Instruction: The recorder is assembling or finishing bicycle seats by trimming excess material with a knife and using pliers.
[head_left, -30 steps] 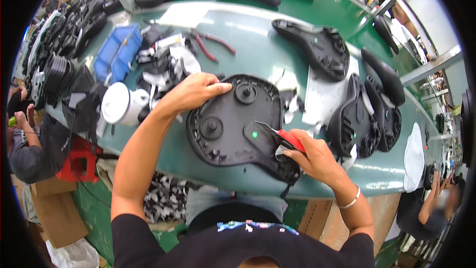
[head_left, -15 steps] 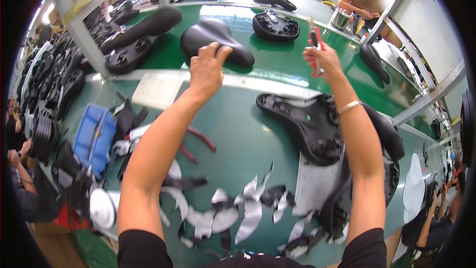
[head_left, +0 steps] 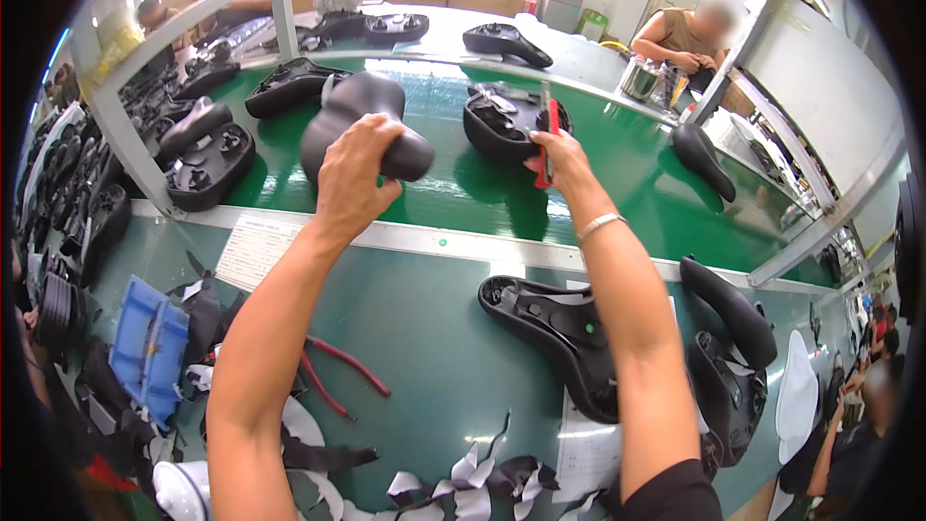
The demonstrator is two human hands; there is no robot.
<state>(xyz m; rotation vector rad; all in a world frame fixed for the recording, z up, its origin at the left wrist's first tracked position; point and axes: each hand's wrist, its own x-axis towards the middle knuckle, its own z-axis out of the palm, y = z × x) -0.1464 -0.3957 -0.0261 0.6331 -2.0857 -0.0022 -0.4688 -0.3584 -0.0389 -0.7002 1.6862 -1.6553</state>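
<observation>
My left hand [head_left: 359,169] closes round the narrow nose of a black bicycle saddle [head_left: 340,125], its smooth top facing up, over the green belt. In my right hand [head_left: 559,156] is a slim red-handled tool [head_left: 553,121] with a narrow metal end pointing up; its exact kind is unclear. Right behind that hand an upturned saddle [head_left: 492,140] shows its ribbed underside; whether the hand touches it I cannot tell. Below my right forearm, another upturned saddle [head_left: 555,333] lies on the near bench.
Red-handled pliers [head_left: 345,376], a blue tray [head_left: 147,347] and black and white scraps [head_left: 473,482] lie on the bench [head_left: 424,328]. More saddles sit on the belt [head_left: 637,193] and in a heap at left. Metal posts [head_left: 130,125] frame the belt. A co-worker [head_left: 690,48] sits behind it.
My left hand has gone from resting over the saddle to gripping its nose. My right hand has moved left with the tool, to the upturned saddle. The whole view has also shifted.
</observation>
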